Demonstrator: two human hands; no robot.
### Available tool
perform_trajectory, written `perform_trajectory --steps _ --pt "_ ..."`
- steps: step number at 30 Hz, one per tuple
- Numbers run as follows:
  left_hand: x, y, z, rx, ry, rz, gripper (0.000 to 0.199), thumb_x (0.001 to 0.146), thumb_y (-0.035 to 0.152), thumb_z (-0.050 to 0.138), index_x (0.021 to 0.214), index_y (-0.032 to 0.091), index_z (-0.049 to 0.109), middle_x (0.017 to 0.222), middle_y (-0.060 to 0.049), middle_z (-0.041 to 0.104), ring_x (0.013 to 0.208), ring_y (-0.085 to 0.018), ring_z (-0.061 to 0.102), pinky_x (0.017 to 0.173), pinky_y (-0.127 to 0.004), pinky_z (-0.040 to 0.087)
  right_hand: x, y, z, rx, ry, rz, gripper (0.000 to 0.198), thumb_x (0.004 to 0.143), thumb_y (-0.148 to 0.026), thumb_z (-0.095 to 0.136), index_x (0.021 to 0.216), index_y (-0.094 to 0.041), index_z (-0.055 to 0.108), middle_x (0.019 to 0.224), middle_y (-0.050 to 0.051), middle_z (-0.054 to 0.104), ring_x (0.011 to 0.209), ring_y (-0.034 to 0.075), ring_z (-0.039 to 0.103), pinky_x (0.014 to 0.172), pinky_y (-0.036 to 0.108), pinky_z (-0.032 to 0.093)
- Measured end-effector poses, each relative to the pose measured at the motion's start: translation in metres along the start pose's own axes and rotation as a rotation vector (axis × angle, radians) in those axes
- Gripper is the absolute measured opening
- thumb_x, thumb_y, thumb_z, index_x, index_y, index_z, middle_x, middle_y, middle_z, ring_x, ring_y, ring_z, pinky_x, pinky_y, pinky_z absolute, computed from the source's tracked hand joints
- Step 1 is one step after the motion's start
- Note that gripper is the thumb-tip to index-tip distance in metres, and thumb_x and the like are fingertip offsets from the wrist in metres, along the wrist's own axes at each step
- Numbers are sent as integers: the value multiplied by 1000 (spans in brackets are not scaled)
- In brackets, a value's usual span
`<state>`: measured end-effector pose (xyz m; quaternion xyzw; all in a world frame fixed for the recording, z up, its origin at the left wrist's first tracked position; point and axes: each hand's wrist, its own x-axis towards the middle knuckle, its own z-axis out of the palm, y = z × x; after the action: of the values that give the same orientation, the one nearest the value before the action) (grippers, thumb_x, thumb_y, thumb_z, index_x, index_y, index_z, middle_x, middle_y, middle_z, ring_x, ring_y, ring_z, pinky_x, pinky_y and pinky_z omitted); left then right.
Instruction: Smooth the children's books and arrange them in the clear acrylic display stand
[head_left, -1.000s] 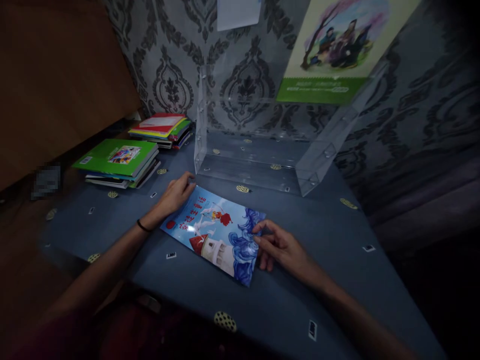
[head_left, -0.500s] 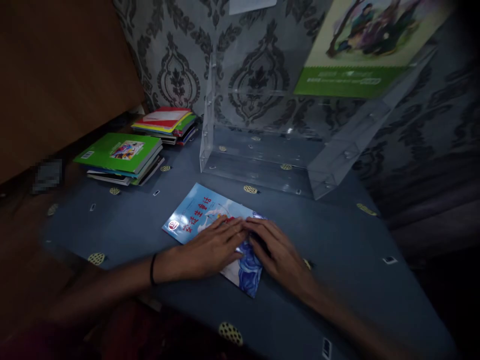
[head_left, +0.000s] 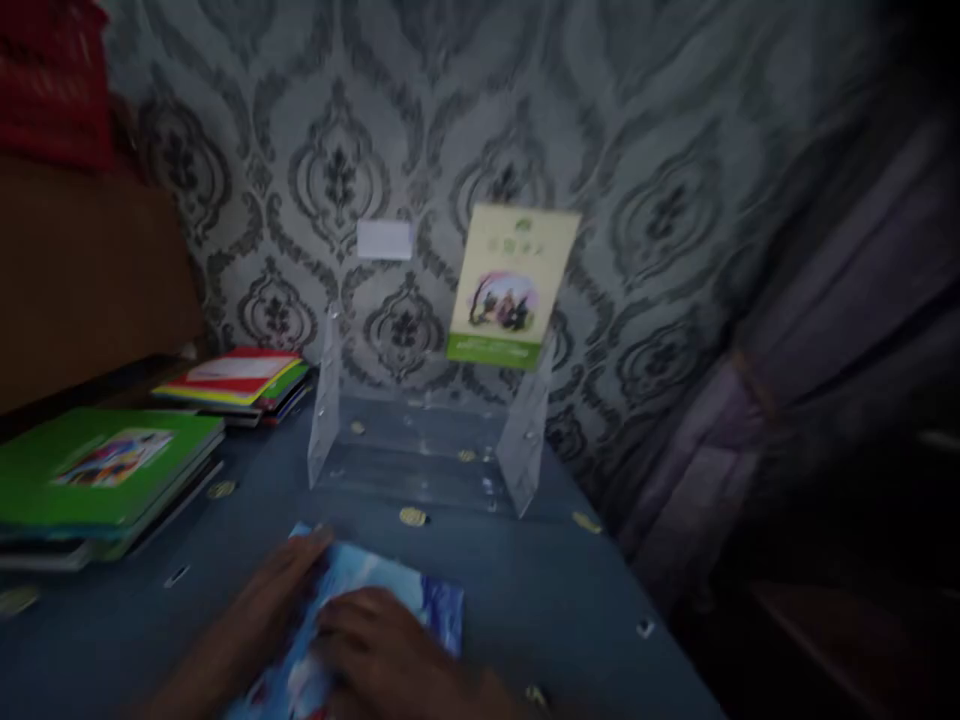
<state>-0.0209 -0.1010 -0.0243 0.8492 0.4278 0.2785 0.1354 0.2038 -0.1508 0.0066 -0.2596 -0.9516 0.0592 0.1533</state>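
Observation:
On the table lies a blue-covered children's storybook (head_left: 379,572), its lower part cut off by the bottom of the view. My left hand (head_left: 281,590) lies along the book's left edge, fingertips by the top corner. Motion blur hides whether its fingers grip that edge. My right hand (head_left: 386,645) rests on the middle of the cover, palm down, with the fingers slightly bent and apart. Nothing shows in the right hand. Behind the book stands a clear acrylic book rack (head_left: 420,485) with a green-and-cream book (head_left: 514,285) at its upper right.
A stack with a green book (head_left: 45,470) on top stands at the left. Behind it is another stack of colourful books (head_left: 232,375). A red basket (head_left: 52,80) sits at the upper left. A tied curtain (head_left: 720,430) hangs at the right, beside the table edge (head_left: 660,610).
The head view has tilted up, so table things sit lower. My left hand has moved from the cover's middle to its left edge; my right hand has shifted onto the middle.

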Motion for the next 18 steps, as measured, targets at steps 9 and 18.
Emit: perform_trajectory --steps 9,18 --pt "-5 -54 15 -128 201 -154 53 83 52 50 134 42 63 116 1 77 106 -29 73 87 -39 64 87 29 23 -183 -137 -132 25 99 -37 54 109 -16 63 116 6 73 115 19 62 109 31 45" --pt "4 -56 40 68 405 -14 47 91 42 47 135 34 60 104 1 80 96 -24 76 77 -31 66 86 43 17 41 -105 130 26 94 -31 53 112 -19 66 128 7 70 117 20 63 112 33 43"
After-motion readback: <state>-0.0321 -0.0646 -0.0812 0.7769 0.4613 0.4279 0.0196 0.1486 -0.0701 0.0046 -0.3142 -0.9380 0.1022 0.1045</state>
